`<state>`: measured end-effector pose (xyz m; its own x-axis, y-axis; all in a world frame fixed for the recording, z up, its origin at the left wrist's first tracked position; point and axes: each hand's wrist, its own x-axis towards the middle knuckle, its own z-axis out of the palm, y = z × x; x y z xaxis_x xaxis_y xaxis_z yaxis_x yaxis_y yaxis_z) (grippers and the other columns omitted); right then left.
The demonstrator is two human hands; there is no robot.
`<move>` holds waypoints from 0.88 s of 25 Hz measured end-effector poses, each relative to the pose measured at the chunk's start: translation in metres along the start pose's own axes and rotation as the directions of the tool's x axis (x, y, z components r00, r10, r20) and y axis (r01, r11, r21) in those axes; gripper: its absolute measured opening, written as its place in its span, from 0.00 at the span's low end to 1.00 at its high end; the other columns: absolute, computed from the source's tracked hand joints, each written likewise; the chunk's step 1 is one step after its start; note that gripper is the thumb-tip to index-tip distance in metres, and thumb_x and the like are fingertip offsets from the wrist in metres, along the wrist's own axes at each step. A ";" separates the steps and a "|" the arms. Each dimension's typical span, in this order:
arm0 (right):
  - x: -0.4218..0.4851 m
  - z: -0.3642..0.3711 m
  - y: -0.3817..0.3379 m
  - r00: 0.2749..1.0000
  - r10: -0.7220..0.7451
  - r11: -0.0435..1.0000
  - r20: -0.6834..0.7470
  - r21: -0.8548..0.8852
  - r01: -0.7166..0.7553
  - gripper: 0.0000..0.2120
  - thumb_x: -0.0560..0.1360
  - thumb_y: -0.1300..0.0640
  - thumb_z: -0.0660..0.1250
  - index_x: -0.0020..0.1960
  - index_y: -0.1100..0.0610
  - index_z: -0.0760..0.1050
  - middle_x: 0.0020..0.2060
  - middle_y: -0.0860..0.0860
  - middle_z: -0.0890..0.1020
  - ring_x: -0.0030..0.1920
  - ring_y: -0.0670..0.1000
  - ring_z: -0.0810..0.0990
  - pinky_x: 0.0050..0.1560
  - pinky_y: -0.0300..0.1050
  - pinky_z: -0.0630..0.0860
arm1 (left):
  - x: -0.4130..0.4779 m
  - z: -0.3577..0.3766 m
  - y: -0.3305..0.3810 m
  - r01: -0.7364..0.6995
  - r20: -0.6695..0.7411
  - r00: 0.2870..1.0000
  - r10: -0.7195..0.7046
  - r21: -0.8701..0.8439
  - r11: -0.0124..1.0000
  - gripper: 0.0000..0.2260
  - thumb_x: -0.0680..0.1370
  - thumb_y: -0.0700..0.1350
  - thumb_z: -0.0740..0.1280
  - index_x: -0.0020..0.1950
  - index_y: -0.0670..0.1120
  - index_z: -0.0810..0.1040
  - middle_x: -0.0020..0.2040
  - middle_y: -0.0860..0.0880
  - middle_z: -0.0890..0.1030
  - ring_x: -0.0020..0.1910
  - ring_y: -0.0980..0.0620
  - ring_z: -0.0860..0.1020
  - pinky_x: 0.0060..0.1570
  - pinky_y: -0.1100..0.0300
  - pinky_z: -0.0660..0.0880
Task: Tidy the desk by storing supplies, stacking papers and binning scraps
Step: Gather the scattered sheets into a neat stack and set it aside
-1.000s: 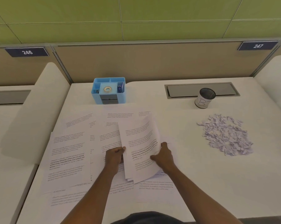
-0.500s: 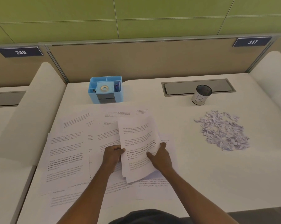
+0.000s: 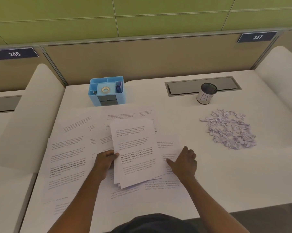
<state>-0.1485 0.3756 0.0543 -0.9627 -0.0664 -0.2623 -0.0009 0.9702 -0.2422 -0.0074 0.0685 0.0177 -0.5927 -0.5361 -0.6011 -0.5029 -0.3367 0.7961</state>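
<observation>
White paper was half gathered: the left hand point(image 3: 105, 161) gripped the stack point(image 3: 136, 152) by its left edge, while the right hand point(image 3: 183, 163) had let go and slid right of the stack, fingers flat on a loose sheet point(image 3: 168, 145), likely next to join. Well right, the scraps point(image 3: 230, 130) waited.

One organizer point(image 3: 94, 100), cup point(image 3: 204, 98), scrap pile point(image 3: 229, 130); perhaps ten sheets point(image 3: 135, 148)

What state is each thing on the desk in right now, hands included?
paper stack: partly gathered, edges uneven.
loose sheets: spread, overlapping.
left hand: grips the paper stack's left edge.
right hand: open, flat on the loose sheets.
paper scraps: piled on the desk, unbinned.
mesh cup: upright.
blue organizer: upright, holding a tape roll.
</observation>
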 end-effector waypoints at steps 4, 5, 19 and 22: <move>-0.003 0.004 -0.005 1.000 0.029 1.000 0.012 0.005 -0.029 0.41 0.65 0.38 0.78 0.66 0.60 0.64 0.59 0.57 0.73 0.61 0.58 0.72 0.55 0.51 0.76 | -0.001 -0.004 -0.003 0.024 0.012 1.000 -0.024 0.020 1.000 0.07 0.81 0.36 0.73 0.57 0.41 0.87 0.54 0.43 0.89 0.55 0.39 0.87 0.61 0.40 0.83; -0.003 0.004 -0.007 0.999 0.035 0.999 0.017 0.025 -0.036 0.41 0.66 0.40 0.79 0.66 0.60 0.63 0.59 0.58 0.73 0.61 0.59 0.72 0.55 0.51 0.77 | -0.001 -0.003 -0.004 0.025 0.016 1.000 -0.025 0.021 0.999 0.07 0.81 0.36 0.73 0.57 0.41 0.87 0.54 0.43 0.89 0.54 0.40 0.88 0.60 0.40 0.83; 0.002 0.004 -0.014 0.980 0.116 0.956 0.160 0.251 -0.154 0.27 0.66 0.52 0.77 0.57 0.60 0.68 0.54 0.57 0.80 0.55 0.60 0.79 0.54 0.53 0.80 | -0.012 0.001 0.000 0.032 0.010 0.999 -0.032 0.004 0.999 0.06 0.81 0.35 0.72 0.54 0.42 0.87 0.52 0.44 0.90 0.51 0.42 0.88 0.48 0.49 0.85; 0.001 -0.010 -0.013 0.978 0.117 0.902 0.172 0.394 -0.178 0.23 0.68 0.58 0.76 0.57 0.59 0.69 0.54 0.58 0.81 0.53 0.61 0.81 0.49 0.52 0.80 | -0.014 0.002 0.001 0.032 0.007 0.999 -0.032 -0.004 0.999 0.05 0.81 0.34 0.72 0.53 0.42 0.87 0.50 0.44 0.90 0.50 0.42 0.88 0.46 0.50 0.85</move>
<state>-0.1526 0.3648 0.0665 -0.8950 0.0088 -0.4459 0.2766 0.7953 -0.5395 -0.0005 0.0770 0.0269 -0.5804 -0.5199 -0.6268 -0.5190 -0.3570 0.7766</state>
